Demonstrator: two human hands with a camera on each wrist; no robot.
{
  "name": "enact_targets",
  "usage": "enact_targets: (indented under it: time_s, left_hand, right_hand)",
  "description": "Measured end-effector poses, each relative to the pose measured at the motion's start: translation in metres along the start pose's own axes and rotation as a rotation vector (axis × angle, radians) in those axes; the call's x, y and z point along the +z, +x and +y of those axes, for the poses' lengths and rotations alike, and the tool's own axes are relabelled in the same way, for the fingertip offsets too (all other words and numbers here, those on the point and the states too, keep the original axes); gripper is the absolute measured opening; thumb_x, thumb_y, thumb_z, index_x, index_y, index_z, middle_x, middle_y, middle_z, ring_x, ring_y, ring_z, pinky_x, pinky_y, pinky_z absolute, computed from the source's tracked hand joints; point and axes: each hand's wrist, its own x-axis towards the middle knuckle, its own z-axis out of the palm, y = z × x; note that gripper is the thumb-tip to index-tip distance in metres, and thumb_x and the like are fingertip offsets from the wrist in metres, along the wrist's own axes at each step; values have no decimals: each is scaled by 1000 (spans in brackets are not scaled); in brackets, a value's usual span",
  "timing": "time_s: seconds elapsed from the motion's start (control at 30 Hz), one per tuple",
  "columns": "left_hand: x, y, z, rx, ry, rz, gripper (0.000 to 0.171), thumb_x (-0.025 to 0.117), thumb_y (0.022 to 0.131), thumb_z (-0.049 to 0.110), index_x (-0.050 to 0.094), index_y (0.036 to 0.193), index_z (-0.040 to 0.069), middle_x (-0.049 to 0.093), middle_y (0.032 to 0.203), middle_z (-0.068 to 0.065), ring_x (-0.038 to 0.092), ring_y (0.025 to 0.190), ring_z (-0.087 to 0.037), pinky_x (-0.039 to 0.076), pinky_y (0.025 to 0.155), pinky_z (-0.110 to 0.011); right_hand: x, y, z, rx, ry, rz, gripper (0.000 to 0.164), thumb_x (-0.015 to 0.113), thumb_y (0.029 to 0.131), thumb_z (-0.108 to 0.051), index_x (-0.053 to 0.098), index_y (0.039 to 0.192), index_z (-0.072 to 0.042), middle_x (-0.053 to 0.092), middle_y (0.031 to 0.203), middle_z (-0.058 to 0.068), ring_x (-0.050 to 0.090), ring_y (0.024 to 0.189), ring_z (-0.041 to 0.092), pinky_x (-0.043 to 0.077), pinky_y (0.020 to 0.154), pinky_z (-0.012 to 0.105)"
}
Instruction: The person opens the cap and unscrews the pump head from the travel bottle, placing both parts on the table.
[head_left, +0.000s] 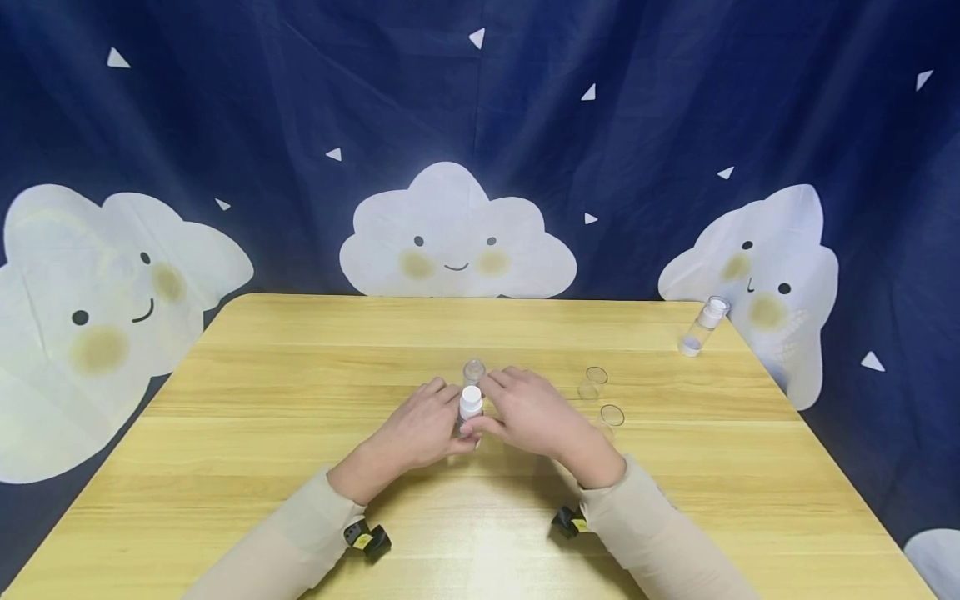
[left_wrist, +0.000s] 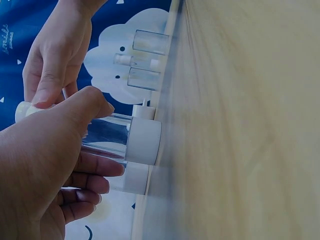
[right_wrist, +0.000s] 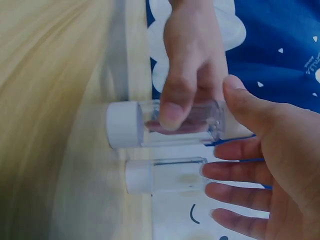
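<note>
Bottle (head_left: 471,403) in left fingers (left_wrist: 100,164), far from table's back edge (head_left: 300,298)

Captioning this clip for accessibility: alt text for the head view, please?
The left hand holds a white-topped clear bottle at a wooden table, the right hand beside it. Another clear bottle is behind; two clear cylinders and a third bottle stand at right.

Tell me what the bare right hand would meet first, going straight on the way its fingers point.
Probably the clear cylindrical bottle with a white base, standing just ahead of the bare right hand; depth is unclear, so they may already touch.
</note>
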Motion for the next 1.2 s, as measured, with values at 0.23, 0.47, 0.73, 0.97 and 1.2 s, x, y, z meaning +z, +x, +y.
enact_targets:
  time_s: [0.23, 0.47, 0.73, 0.97, 1.2]
  left_hand:
    - [1, -1, -1, 32, 26, 23, 35, 67, 87, 48, 62, 94, 14, 62, 92, 1, 50, 81, -15, 44, 77, -30]
    - [-1, -2, -1, -8, 8, -7, 48, 65, 87, 51, 66, 104, 6, 64, 99, -4, 51, 86, -17, 47, 78, -31]
    - [-1, -3, 1, -15, -11, -1, 55, 65, 87, 50, 65, 113, 2, 65, 102, -5, 53, 88, -19, 47, 80, -32]
    - [-1, -2, 0, -26, -4, -40, 67, 63, 89, 52, 58, 130, 0, 65, 115, -7, 53, 92, -18, 46, 86, -32]
    - [-2, -2, -1, -16, -1, -47, 66, 61, 90, 53, 58, 132, 2, 64, 118, -7, 53, 93, -18, 46, 87, -32]
  right_hand:
    - [3, 5, -5, 23, -14, 12, 51, 57, 93, -56, 58, 113, -9, 65, 97, 6, 63, 91, 24, 50, 90, 41]
    - [0, 5, 2, -5, 122, -36, 52, 63, 92, -47, 59, 123, -5, 66, 111, 7, 62, 103, 24, 49, 92, 40]
    - [-7, 10, 17, -56, 300, -173, 38, 63, 94, -40, 62, 120, -12, 60, 131, 6, 55, 120, 24, 42, 103, 40]
    - [-12, 14, 21, -23, 341, -228, 47, 65, 89, -53, 62, 119, -16, 61, 128, 1, 54, 122, 20, 42, 103, 38]
    - [-11, 9, 10, 62, 263, -140, 58, 60, 86, -62, 60, 120, -16, 65, 116, 3, 62, 104, 21, 50, 87, 38]
